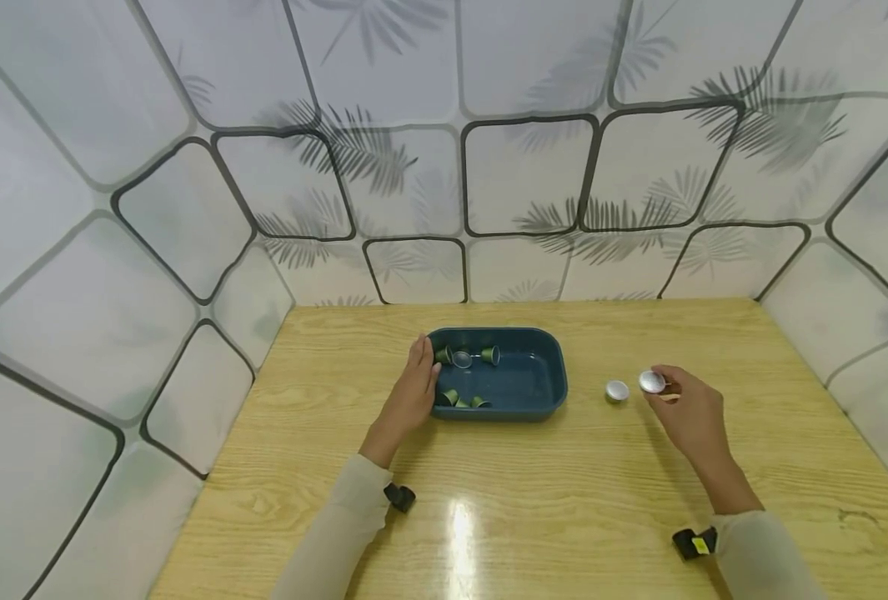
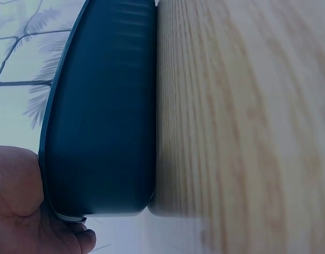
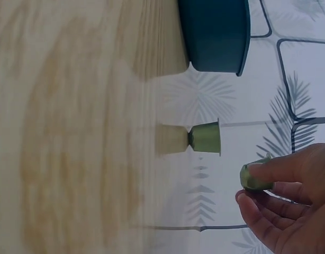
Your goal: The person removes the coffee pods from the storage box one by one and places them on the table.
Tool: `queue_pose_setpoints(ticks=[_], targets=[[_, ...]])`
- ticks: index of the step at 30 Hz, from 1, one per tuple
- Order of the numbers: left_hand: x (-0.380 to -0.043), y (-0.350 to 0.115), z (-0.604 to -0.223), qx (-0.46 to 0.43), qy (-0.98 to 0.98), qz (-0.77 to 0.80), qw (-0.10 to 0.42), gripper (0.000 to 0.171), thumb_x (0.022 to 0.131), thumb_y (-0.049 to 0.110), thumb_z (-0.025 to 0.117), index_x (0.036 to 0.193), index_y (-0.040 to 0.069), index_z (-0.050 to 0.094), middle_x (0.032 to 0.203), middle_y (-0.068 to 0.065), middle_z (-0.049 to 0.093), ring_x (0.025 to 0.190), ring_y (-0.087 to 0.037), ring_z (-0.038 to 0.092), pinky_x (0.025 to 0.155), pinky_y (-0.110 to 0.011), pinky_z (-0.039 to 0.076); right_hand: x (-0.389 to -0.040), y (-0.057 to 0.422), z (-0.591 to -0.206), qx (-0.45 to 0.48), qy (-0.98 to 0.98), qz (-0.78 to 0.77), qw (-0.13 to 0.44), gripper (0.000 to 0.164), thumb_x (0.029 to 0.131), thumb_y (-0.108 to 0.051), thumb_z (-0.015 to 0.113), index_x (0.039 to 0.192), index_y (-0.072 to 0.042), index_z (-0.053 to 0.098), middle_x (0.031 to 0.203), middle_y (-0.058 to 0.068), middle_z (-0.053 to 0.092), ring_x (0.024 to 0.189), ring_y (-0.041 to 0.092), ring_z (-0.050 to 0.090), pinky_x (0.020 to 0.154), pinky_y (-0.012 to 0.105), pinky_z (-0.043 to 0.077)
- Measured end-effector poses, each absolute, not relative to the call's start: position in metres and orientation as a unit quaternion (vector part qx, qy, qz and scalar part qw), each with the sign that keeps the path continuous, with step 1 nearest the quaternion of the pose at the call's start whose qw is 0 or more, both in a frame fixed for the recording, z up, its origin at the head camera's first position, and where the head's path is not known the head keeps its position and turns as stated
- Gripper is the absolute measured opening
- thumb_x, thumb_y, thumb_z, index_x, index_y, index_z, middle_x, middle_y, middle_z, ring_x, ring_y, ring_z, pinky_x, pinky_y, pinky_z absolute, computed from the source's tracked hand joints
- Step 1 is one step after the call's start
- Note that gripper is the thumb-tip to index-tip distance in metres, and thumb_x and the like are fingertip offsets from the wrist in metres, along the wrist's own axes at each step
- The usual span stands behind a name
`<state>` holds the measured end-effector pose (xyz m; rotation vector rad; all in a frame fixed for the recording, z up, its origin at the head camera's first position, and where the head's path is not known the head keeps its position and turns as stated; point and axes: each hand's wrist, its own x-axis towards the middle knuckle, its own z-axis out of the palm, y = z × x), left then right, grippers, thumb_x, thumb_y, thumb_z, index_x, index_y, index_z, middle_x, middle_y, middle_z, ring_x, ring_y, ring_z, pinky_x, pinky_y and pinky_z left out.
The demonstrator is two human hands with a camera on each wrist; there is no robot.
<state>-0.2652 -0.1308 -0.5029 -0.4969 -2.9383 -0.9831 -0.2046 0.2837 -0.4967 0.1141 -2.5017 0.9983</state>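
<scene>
At the left end of a dark blue rectangular bin, my left hand grips the wall, its thumb at the rim and its fingers along the outside. In the left wrist view the bin's long side fills the middle. My right hand pinches a green coffee capsule between thumb and fingers, just above the table; its silver lid faces up in the head view. A second coffee capsule stands lid up on the table, left of that hand and apart from it.
Several green coffee capsules lie tipped about in the bin's left half, one coffee capsule near its back wall. The wooden table ends at a patterned wall covering, which also rises on both sides.
</scene>
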Motion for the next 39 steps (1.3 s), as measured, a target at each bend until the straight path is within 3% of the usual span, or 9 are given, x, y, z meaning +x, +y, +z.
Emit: queue_pose_setpoints(ticks=[3, 6, 21, 39], targets=[[-0.265, -0.131, -0.502, -0.159, -0.937, -0.312, 0.002, 0.059, 0.114, 0.021, 0.032, 0.16, -0.006, 0.006, 0.168, -0.021, -0.001, 0.155, -0.036, 0.004, 0.122, -0.049, 0.02, -0.206, 0.288, -0.5, 0.035, -0.914, 0.355, 0.195, 0.039, 0.083, 0.008, 0.078, 0.12, 0.012, 0.065, 0.105, 0.034, 0.069, 0.087, 0.045, 0.071, 0.066, 0.025, 0.059], [-0.265, -0.13, -0.501, -0.158, -0.937, -0.312, 0.001, 0.059, 0.114, 0.021, 0.032, 0.159, -0.007, 0.007, 0.168, -0.021, -0.001, 0.155, -0.038, 0.005, 0.122, -0.05, 0.02, -0.208, 0.291, -0.504, 0.028, -0.922, 0.345, 0.175, 0.037, 0.085, 0.005, 0.077, 0.119, 0.012, 0.066, 0.104, 0.034, 0.069, 0.085, 0.045, 0.072, 0.066, 0.049, 0.059], [-0.264, -0.131, -0.501, -0.161, -0.937, -0.31, 0.005, 0.059, 0.114, 0.021, 0.033, 0.159, -0.008, 0.007, 0.168, -0.022, 0.001, 0.155, -0.037, 0.006, 0.121, -0.05, 0.021, -0.215, 0.292, -0.508, 0.025, -0.939, 0.32, 0.122, 0.034, 0.089, -0.001, 0.075, 0.119, 0.011, 0.065, 0.107, 0.034, 0.068, 0.088, 0.046, 0.07, 0.074, 0.057, 0.057], [-0.263, -0.131, -0.502, -0.161, -0.939, -0.304, 0.003, 0.059, 0.114, 0.022, 0.031, 0.159, -0.006, 0.006, 0.168, -0.021, 0.0, 0.155, -0.035, 0.005, 0.122, -0.049, 0.021, -0.219, 0.294, -0.508, 0.034, -0.954, 0.287, 0.08, 0.031, 0.091, -0.007, 0.073, 0.116, 0.008, 0.063, 0.103, 0.029, 0.069, 0.087, 0.042, 0.068, 0.071, 0.055, 0.054]])
